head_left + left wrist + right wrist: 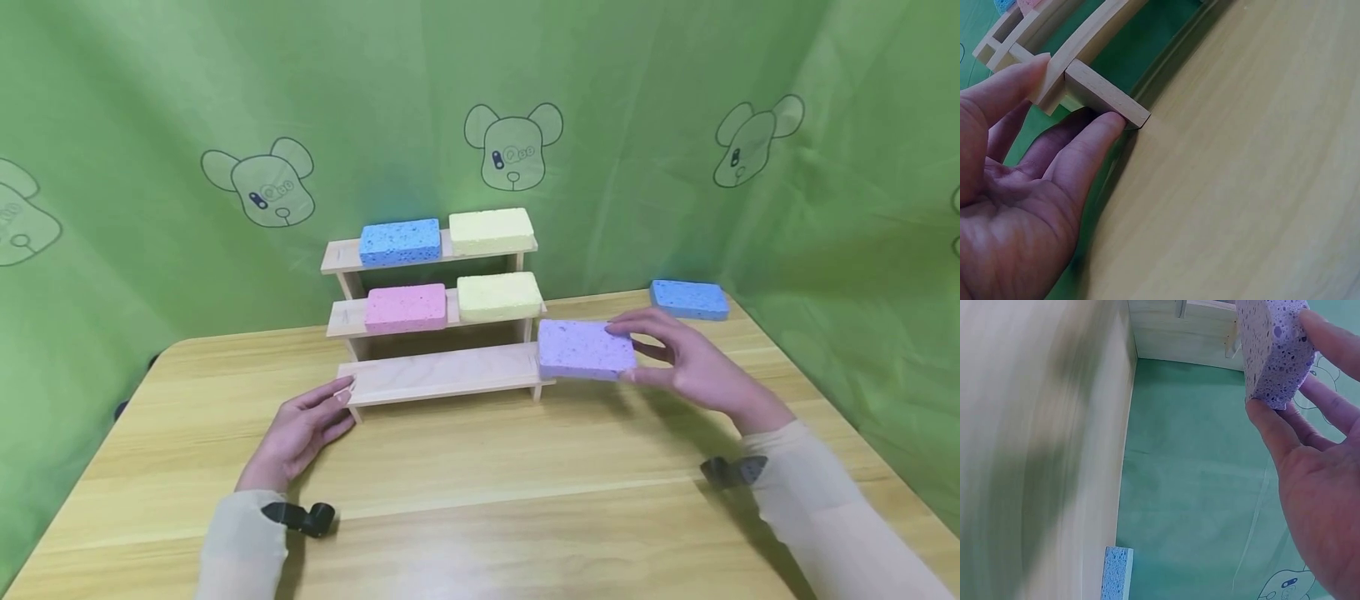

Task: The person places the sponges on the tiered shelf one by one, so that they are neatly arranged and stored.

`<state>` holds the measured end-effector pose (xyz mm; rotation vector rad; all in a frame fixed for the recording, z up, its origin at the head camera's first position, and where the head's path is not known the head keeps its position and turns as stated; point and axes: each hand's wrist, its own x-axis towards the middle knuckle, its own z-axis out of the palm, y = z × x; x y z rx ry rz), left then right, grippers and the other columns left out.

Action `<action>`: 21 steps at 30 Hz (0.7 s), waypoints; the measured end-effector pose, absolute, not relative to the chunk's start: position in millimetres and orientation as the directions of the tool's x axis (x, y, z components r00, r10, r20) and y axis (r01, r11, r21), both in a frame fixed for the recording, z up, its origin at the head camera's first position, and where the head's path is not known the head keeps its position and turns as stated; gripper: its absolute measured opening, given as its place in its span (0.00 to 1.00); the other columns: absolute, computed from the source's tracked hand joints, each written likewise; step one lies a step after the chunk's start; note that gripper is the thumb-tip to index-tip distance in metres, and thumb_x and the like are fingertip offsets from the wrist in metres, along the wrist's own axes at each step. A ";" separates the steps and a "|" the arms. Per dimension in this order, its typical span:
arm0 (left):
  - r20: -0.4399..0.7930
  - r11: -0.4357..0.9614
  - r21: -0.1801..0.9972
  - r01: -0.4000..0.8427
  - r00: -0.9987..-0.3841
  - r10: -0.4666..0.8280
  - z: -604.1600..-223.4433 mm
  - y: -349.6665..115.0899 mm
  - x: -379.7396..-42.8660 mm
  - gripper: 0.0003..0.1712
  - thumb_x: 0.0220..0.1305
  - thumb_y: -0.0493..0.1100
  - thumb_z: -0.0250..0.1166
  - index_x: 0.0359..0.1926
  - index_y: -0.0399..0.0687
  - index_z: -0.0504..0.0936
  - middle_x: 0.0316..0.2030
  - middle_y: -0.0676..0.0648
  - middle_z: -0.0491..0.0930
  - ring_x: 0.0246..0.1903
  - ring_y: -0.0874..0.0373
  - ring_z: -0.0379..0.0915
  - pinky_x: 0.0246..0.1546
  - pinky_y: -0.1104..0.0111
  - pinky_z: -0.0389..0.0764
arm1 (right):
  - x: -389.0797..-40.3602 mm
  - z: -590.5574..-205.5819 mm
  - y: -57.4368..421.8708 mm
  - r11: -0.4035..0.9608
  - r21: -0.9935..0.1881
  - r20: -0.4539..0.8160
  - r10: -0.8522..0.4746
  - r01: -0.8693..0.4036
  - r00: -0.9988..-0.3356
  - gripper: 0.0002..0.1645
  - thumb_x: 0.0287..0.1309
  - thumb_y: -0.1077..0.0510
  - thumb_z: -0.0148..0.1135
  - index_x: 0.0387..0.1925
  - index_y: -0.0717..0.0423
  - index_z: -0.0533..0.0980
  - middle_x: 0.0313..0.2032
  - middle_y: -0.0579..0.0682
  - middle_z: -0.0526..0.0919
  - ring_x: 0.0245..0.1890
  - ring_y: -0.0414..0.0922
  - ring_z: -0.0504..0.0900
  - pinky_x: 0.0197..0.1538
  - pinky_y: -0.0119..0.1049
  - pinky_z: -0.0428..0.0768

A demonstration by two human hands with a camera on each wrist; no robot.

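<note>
A three-step wooden rack (442,375) stands on the table. My left hand (303,429) holds the left end of its lowest step; in the left wrist view the thumb touches the board's edge and other fingers lie against the leg (1107,94). My right hand (686,358) pinches a purple sponge (585,348) by its right side, at the right end of the lowest step. In the right wrist view, thumb and fingers grip the porous sponge (1275,353) near one end. Whether the sponge touches the step is hard to tell.
On the top step sit a blue sponge (400,242) and a pale yellow sponge (491,232). The middle step bears a pink sponge (406,308) and another yellow sponge (499,297). Another blue sponge (689,300) lies at the table's back right. A green curtain (397,100) hangs behind.
</note>
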<state>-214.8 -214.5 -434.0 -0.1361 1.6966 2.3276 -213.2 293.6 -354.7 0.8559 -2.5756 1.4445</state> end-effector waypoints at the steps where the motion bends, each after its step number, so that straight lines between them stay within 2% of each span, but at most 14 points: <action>1: -0.226 -0.286 0.921 -0.263 -0.962 0.156 -433.8 -214.9 -214.7 0.17 0.67 0.35 0.64 0.56 0.45 0.83 0.68 0.37 0.62 0.52 0.53 0.77 0.58 0.59 0.76 | -213.7 -354.6 293.0 0.405 -0.765 0.319 -0.436 -0.500 -0.841 0.33 0.49 0.71 0.73 0.59 0.64 0.73 0.59 0.53 0.71 0.61 0.41 0.69 0.63 0.29 0.69; 9: -0.226 -0.289 0.919 -0.266 -0.960 0.164 -433.9 -216.8 -215.8 0.16 0.67 0.36 0.64 0.54 0.48 0.84 0.69 0.37 0.59 0.53 0.54 0.77 0.58 0.60 0.76 | -218.4 -358.2 283.6 0.408 -0.770 0.306 -0.439 -0.491 -0.845 0.33 0.50 0.69 0.73 0.59 0.63 0.74 0.60 0.53 0.71 0.61 0.44 0.69 0.63 0.31 0.70; 21: -0.228 -0.289 0.921 -0.263 -0.962 0.149 -434.7 -214.9 -215.1 0.18 0.66 0.36 0.65 0.56 0.46 0.82 0.69 0.37 0.60 0.52 0.54 0.77 0.58 0.60 0.77 | -218.6 -360.8 270.0 0.385 -0.786 0.293 -0.458 -0.484 -0.839 0.34 0.50 0.66 0.74 0.60 0.62 0.74 0.61 0.53 0.70 0.62 0.52 0.68 0.64 0.33 0.70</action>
